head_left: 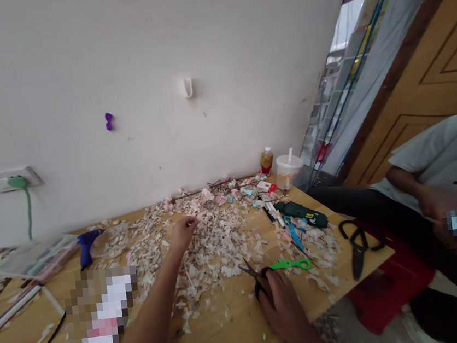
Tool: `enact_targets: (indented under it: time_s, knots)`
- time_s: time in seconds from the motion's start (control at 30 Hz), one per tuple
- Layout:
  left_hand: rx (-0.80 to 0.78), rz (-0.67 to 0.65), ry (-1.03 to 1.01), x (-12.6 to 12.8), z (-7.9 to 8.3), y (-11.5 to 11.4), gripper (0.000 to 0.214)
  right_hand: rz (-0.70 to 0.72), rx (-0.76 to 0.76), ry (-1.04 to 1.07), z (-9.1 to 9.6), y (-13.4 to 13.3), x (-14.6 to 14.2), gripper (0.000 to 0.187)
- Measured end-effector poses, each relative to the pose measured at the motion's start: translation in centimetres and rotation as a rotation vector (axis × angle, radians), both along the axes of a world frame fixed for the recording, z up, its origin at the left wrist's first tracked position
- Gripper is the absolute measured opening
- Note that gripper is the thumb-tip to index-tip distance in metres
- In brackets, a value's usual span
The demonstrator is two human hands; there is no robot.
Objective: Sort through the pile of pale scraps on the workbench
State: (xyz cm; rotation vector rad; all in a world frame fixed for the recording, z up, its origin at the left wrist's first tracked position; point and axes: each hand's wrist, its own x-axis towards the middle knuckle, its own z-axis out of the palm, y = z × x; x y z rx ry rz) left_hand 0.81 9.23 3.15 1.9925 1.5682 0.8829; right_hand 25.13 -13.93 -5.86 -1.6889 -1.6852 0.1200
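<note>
Gripping scissors [278, 269], the right hand [282, 303] hides one handle; left hand [182, 233] pinches scraps [215, 239], grip unclear.

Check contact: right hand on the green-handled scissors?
Touching. The head view shows the right hand with fingers in the black loop of the green-handled scissors, which lie on the table.

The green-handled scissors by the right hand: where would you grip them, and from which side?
Grip the green-handled scissors by their loops, probably coming from the near table edge. The right hand already rests at the black loop; the green loop points right, and the blades point left toward the paper scraps, away from the hand.
</note>
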Motion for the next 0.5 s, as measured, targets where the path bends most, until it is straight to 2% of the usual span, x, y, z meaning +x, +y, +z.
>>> enact_targets:
  time_s: [0.1,0.2,0.3,0.37,0.5]
  knots:
    - [-0.050,0.034,-0.219,-0.7,0.7,0.9,0.028,0.000,-0.006,0.013,0.4,0.0,0.0,0.027]
    - [-0.156,0.067,-0.450,-0.7,0.2,0.5,0.036,0.019,-0.025,0.025,0.6,0.0,0.0,0.027]
    - [-0.276,0.092,-0.703,-0.5,-0.8,-1.6,0.039,0.024,-0.019,0.036,0.5,-0.1,0.0,0.026]
    - [-0.354,0.097,-0.856,-0.3,-1.2,-3.6,0.034,-0.002,0.021,0.024,0.2,-0.2,0.0,0.029]
    - [-0.548,0.018,-1.149,0.1,-1.1,-7.3,0.018,-0.031,0.124,-0.056,0.7,0.0,-0.2,0.040]
